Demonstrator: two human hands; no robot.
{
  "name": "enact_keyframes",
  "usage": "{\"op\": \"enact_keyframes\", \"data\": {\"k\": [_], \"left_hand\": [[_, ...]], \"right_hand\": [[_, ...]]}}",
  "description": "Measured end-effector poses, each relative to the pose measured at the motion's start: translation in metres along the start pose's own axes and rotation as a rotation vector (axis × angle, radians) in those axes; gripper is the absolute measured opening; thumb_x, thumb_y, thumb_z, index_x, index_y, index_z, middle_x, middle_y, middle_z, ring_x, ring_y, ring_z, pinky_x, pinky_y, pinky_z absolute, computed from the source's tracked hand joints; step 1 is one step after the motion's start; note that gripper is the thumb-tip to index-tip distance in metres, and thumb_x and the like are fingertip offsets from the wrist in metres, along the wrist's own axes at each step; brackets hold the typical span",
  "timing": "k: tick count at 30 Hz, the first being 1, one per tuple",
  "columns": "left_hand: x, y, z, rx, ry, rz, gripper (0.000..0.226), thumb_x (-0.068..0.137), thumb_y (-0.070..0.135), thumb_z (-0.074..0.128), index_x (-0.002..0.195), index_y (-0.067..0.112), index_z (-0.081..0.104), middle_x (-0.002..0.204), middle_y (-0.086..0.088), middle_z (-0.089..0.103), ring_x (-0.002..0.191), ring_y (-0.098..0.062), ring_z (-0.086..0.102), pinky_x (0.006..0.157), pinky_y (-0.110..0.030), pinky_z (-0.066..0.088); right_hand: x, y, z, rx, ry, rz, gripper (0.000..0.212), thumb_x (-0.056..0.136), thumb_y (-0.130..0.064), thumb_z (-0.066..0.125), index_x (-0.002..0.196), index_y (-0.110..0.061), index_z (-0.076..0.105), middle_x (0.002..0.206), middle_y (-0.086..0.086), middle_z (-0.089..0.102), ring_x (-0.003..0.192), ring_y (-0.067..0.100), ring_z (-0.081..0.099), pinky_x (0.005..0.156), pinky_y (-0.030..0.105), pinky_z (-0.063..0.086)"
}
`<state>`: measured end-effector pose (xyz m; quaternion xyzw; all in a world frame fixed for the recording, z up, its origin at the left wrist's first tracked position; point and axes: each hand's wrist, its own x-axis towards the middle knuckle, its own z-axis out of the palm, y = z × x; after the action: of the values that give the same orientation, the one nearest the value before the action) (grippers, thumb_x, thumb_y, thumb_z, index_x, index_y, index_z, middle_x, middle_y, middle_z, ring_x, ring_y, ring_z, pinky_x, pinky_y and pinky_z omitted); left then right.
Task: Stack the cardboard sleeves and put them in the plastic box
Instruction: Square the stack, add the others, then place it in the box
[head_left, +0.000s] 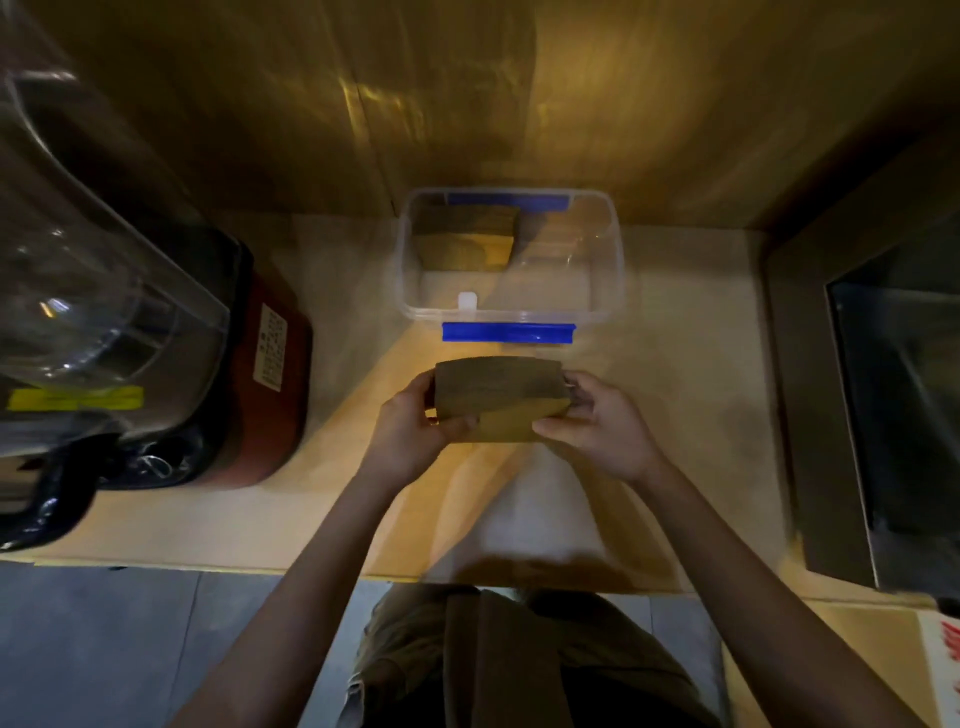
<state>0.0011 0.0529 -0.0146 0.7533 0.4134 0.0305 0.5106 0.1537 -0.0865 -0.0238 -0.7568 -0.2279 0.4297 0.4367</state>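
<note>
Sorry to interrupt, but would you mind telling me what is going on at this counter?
A person is holding a stack of cardboard sleeves between the left hand and the right hand, just above the counter. The clear plastic box sits open right behind it, with another batch of sleeves already in its far left corner.

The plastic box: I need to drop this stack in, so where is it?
In the head view the plastic box sits centre, against the wooden wall, just beyond both hands and the sleeve stack.
</note>
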Motion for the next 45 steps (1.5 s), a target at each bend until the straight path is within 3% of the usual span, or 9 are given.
{"op": "enact_keyframes", "data": {"k": [4,7,12,15,22,26,28,36,45], "left_hand": [[0.024,0.022,-0.033,0.068,0.013,0.058,0.055,0.07,0.014,0.076,0.12,0.009,0.053,0.099,0.001,0.059,0.089,-0.014,0.057,0.059,-0.008,0.042],[0.043,0.04,-0.054,0.087,0.017,0.123,0.061,0.07,0.018,0.076,0.125,0.011,0.05,0.104,0.004,0.057,0.095,-0.01,0.055,0.071,-0.006,0.043],[0.076,0.054,-0.072,0.072,0.021,0.156,0.082,0.07,0.016,0.075,0.138,0.021,0.03,0.123,-0.002,0.055,0.112,-0.017,0.053,0.094,-0.035,0.048],[0.096,0.054,-0.074,0.121,0.035,0.19,0.078,0.072,0.012,0.073,0.137,0.019,0.031,0.131,-0.005,0.05,0.115,-0.016,0.052,0.091,-0.027,0.046],[0.128,0.037,-0.057,0.312,0.053,0.193,0.074,0.079,0.016,0.066,0.14,0.015,0.023,0.136,-0.016,0.048,0.122,-0.029,0.049,0.097,-0.034,0.041],[0.135,0.033,-0.046,0.528,0.099,0.161,0.069,0.082,0.024,0.061,0.139,0.012,0.024,0.134,-0.019,0.049,0.12,-0.032,0.05,0.093,-0.037,0.043],[0.14,0.029,-0.043,0.613,0.135,0.165,0.063,0.083,0.027,0.06,0.135,0.012,0.03,0.137,-0.016,0.048,0.129,-0.029,0.041,0.099,-0.038,0.038],[0.157,0.018,-0.035,0.782,0.151,0.167,0.058,0.085,0.027,0.056,0.134,0.008,0.032,0.157,-0.01,0.008,0.145,-0.027,0.001,0.116,-0.044,0.009],[0.16,0.014,-0.035,0.736,0.1,0.066,0.082,0.087,0.023,0.053,0.145,0.014,-0.004,0.158,-0.009,-0.008,0.145,-0.027,-0.008,0.118,-0.045,0.003]], "right_hand": [[0.023,-0.032,-0.006,0.015,0.014,-0.063,0.048,0.067,0.011,0.073,0.104,-0.013,0.055,0.095,0.006,0.064,0.07,-0.001,0.065,0.068,0.007,0.05],[0.043,-0.054,-0.009,0.019,0.035,-0.104,0.052,0.067,0.006,0.075,0.109,-0.015,0.053,0.09,-0.004,0.062,0.079,0.009,0.062,0.071,0.01,0.051],[0.073,-0.077,-0.008,0.049,0.097,-0.148,0.057,0.068,0.009,0.073,0.114,-0.015,0.05,0.093,-0.005,0.061,0.068,-0.012,0.063,0.062,0.003,0.048],[0.085,-0.085,-0.004,0.045,0.127,-0.162,0.055,0.072,0.005,0.072,0.119,-0.013,0.049,0.093,-0.015,0.057,0.074,-0.013,0.059,0.063,-0.002,0.045],[0.119,-0.073,0.014,-0.08,0.207,-0.104,0.056,0.074,-0.001,0.071,0.125,-0.008,0.046,0.117,0.007,0.062,0.106,0.016,0.059,0.088,0.022,0.048],[0.131,-0.069,0.019,-0.23,0.277,-0.08,0.048,0.074,-0.005,0.072,0.117,-0.005,0.052,0.113,0.013,0.067,0.102,0.02,0.062,0.064,-0.01,0.034],[0.137,-0.069,0.02,-0.289,0.302,-0.075,0.045,0.074,-0.006,0.072,0.115,-0.003,0.053,0.111,0.015,0.068,0.103,0.025,0.062,0.056,-0.013,0.028],[0.158,-0.068,0.031,-0.299,0.251,0.01,0.043,0.081,-0.011,0.066,0.119,-0.01,0.048,0.106,0.011,0.068,0.099,0.023,0.062,0.072,0.021,0.042],[0.164,-0.067,0.031,-0.079,0.07,0.015,0.081,0.065,-0.009,0.079,0.131,-0.022,0.033,0.115,-0.005,0.056,0.106,0.009,0.053,0.086,0.02,0.044]]}}
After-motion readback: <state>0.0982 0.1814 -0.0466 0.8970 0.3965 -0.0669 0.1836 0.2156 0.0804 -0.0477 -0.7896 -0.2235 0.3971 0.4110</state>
